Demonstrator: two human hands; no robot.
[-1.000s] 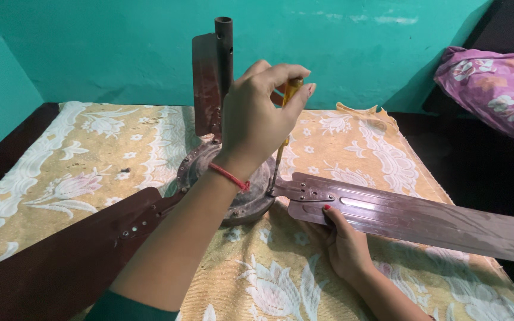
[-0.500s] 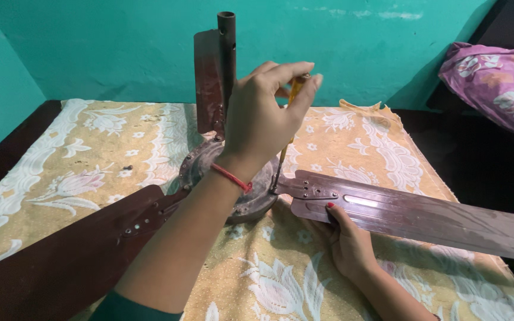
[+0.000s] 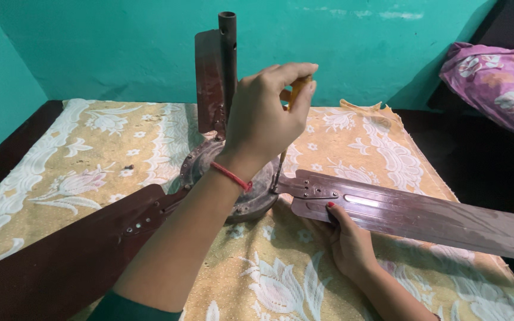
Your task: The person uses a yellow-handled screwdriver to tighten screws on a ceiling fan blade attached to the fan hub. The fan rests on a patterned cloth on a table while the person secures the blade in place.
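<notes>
Two hands work here: our left hand (image 3: 266, 116) grips a yellow-handled screwdriver (image 3: 285, 128) upright at the ceiling fan motor (image 3: 251, 193), while our right hand (image 3: 346, 241) presses the fan blade (image 3: 423, 217) underneath.

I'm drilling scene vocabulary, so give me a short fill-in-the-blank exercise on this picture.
1. The left hand grips a screwdriver with a ____ handle.
2. The right hand steadies a brown fan ____ beside the motor hub.
3. A ____ thread circles the left wrist.
4. The wall behind is ____.

Missing words: yellow; blade; red; green
</notes>
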